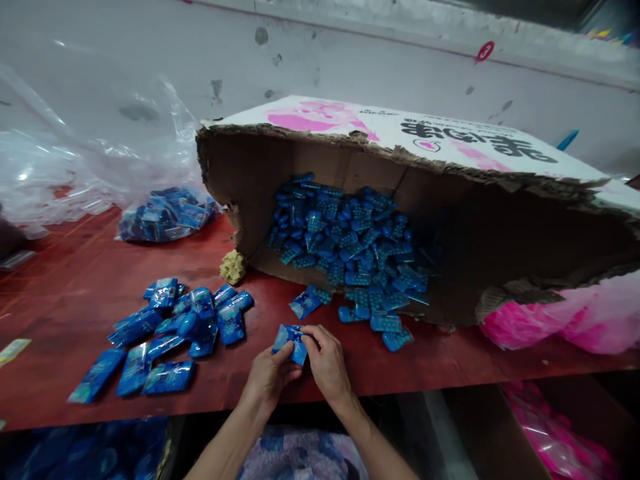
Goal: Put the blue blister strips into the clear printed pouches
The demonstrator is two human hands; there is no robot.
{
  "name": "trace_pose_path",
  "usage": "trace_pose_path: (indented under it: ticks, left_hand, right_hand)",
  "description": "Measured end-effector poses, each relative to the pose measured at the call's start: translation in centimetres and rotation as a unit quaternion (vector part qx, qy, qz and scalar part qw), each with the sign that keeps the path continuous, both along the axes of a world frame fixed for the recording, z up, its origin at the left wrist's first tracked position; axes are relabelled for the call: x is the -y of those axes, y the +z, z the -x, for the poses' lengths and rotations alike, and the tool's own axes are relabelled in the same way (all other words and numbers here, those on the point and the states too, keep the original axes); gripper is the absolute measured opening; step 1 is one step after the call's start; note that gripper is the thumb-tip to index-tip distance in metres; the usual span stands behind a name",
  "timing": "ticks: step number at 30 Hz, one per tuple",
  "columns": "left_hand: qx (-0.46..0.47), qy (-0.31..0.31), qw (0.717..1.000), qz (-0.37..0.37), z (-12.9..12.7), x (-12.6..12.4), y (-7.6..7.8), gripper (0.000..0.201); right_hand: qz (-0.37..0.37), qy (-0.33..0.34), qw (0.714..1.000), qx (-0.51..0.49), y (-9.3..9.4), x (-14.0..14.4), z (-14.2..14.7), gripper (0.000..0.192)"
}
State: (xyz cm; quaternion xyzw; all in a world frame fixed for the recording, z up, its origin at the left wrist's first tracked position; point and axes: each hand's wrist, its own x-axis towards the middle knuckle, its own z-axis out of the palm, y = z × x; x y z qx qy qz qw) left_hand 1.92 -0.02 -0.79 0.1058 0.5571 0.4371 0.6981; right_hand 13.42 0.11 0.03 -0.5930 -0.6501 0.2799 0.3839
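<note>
My left hand [267, 377] and my right hand [327, 363] together pinch one small blue packet [290, 341] just above the front edge of the red table [450, 360]. Left of my hands lies a loose heap of filled blue packets [170, 330]. Behind my hands a torn cardboard box [400, 153] lies on its side, spilling several small blue blister pieces [350, 247] onto the table. One single blue packet [305, 303] rests just in front of the box mouth.
A clear plastic bag holding more blue packets [167, 213] sits at the back left, with crumpled clear plastic [60, 167] beyond it. A yellowish sponge lump [233, 267] lies by the box corner. Pink plastic bags [565, 320] bulge at the right. A grey wall [350, 60] runs behind.
</note>
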Motion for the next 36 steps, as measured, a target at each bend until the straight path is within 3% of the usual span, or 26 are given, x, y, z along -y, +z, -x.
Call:
trace_pose_path:
  ticks: [3,6,8,11,17,20,26,30,36]
  left_hand:
    - [-0.050,-0.010,0.999,-0.015,0.6,0.4,0.5,0.023]
    - [-0.163,-0.009,0.985,-0.060,1.4,0.7,1.0,0.060]
    - [-0.217,0.001,0.972,-0.094,1.9,0.9,1.3,0.070]
    - [-0.257,0.012,0.955,-0.151,2.3,1.1,1.4,0.063]
    - [-0.143,-0.046,0.981,-0.126,1.6,1.5,1.1,0.027]
    - [-0.071,-0.024,0.992,-0.106,1.0,1.7,1.1,0.027]
    - [-0.071,0.026,0.993,-0.092,0.0,1.9,1.0,0.029]
    - [-0.064,0.010,0.993,-0.100,0.1,1.6,0.8,0.027]
    - [0.019,0.038,0.995,-0.088,0.0,1.6,0.7,0.028]
  right_hand:
    - [-0.029,0.000,0.997,0.078,-0.2,0.1,-0.1,0.021]
    - [-0.049,-0.016,0.987,0.155,-0.6,0.1,-0.3,0.023]
    - [-0.049,-0.019,0.990,0.133,-0.4,0.0,-0.4,0.024]
    - [-0.019,-0.019,1.000,-0.003,0.4,0.0,-0.6,0.020]
    - [0.103,0.008,0.958,-0.266,0.5,0.4,-0.3,0.013]
    - [0.140,0.024,0.936,-0.323,-0.1,0.7,0.2,0.014]
    - [0.149,-0.008,0.947,-0.284,-0.5,1.2,1.0,0.015]
    - [0.145,-0.023,0.958,-0.246,-0.8,1.4,1.0,0.016]
    - [0.156,-0.015,0.960,-0.230,-1.1,2.0,1.5,0.018]
